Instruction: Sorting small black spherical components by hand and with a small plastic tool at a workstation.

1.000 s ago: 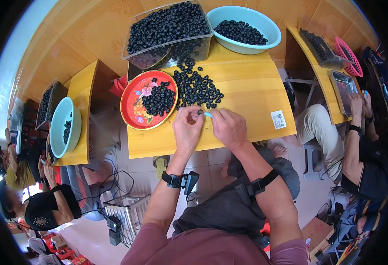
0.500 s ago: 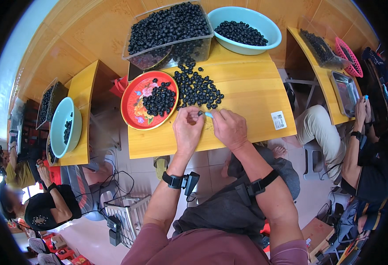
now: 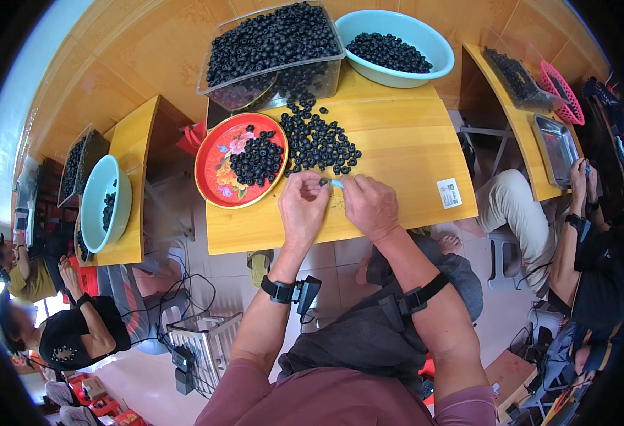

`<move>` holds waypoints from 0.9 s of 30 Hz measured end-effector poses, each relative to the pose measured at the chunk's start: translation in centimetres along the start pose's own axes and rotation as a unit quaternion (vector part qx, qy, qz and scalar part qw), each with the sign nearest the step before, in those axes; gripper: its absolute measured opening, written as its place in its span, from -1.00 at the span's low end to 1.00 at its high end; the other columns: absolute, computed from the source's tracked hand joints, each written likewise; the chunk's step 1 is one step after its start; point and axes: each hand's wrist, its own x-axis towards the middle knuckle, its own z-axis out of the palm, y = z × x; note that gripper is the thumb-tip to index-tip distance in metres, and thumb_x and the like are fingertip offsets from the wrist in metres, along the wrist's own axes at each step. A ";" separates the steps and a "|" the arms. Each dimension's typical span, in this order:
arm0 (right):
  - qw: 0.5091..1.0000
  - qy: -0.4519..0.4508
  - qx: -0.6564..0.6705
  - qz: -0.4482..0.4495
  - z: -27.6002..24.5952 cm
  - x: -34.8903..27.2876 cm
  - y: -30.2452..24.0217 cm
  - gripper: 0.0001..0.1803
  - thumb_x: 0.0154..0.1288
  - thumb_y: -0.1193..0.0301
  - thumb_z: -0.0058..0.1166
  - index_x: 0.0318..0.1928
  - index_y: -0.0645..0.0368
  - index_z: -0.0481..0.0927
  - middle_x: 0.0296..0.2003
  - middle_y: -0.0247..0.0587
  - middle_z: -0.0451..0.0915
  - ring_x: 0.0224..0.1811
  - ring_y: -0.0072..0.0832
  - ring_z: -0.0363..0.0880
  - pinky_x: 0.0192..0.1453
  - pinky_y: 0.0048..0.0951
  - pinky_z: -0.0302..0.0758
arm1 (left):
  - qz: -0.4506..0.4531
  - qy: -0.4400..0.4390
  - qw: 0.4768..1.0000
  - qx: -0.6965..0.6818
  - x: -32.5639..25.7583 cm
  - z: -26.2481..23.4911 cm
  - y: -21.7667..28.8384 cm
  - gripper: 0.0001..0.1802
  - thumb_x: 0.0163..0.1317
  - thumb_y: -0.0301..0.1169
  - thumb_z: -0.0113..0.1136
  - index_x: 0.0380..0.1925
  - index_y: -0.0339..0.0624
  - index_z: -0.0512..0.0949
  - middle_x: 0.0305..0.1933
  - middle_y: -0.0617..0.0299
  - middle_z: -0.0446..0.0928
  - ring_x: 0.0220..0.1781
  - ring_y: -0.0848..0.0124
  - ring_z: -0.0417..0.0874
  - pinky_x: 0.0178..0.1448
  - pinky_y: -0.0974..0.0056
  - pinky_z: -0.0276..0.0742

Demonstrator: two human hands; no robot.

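Above the near part of the yellow table (image 3: pixel 397 153), my left hand (image 3: pixel 303 209) pinches a small dark ball (image 3: pixel 323 182) between thumb and fingertips. The ball is round and blue-black, like a bead or a berry; I cannot tell which. Close by on the right, my right hand (image 3: pixel 372 206) is closed on a small light-blue stick-like tool (image 3: pixel 337 184), mostly hidden in the fingers. Its visible end points at the ball; whether they touch is unclear. Just beyond my hands lies a loose pile of similar balls (image 3: pixel 319 142). Left of it, a red flowered tray (image 3: pixel 209 186) holds more.
At the table's back stand a clear tub (image 3: pixel 319 85) heaped with dark balls and a pale-blue basin (image 3: pixel 436 53) partly filled with them. A white label (image 3: pixel 449 193) sticks to the tabletop at right. People work at side tables, left and right. A metal-framed stool (image 3: pixel 205 348) stands below.
My hands hold almost the same pose, with the ball and blue tool still at the fingertips. The hands of the person at the right have shifted slightly.
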 end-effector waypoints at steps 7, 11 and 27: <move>1.000 0.005 -0.001 0.029 -0.3 0.2 -0.2 -0.90 0.27 0.41 0.22 -0.22 0.09 0.71 -0.45 -0.27 0.59 -0.39 -0.30 0.70 -0.36 -0.23 0.62 | -0.010 -0.010 1.000 -0.017 0.1 -0.2 -0.5 -0.72 0.29 -0.67 0.38 -0.02 -0.33 0.57 -0.17 0.26 0.64 -0.16 0.57 0.67 -0.02 0.44 0.64; 0.998 0.034 0.005 0.056 -0.2 0.3 -0.2 -0.91 0.28 0.41 0.22 -0.22 0.08 0.70 -0.44 -0.27 0.60 -0.40 -0.28 0.70 -0.36 -0.21 0.62 | 0.021 -0.022 0.999 0.041 0.2 -0.6 0.5 -0.75 0.31 -0.65 0.35 -0.02 -0.32 0.66 -0.14 0.26 0.60 -0.14 0.56 0.64 0.00 0.42 0.62; 0.988 0.053 0.044 0.137 -0.1 0.3 0.6 -0.84 0.29 0.40 0.27 -0.13 0.06 0.71 -0.40 -0.21 0.62 -0.39 -0.15 0.68 -0.32 -0.13 0.60 | 0.265 0.040 0.915 0.302 5.4 -7.5 2.9 -0.75 0.17 -0.64 0.41 -0.14 -0.22 0.70 -0.05 0.04 0.63 0.02 0.11 0.66 0.05 0.15 0.63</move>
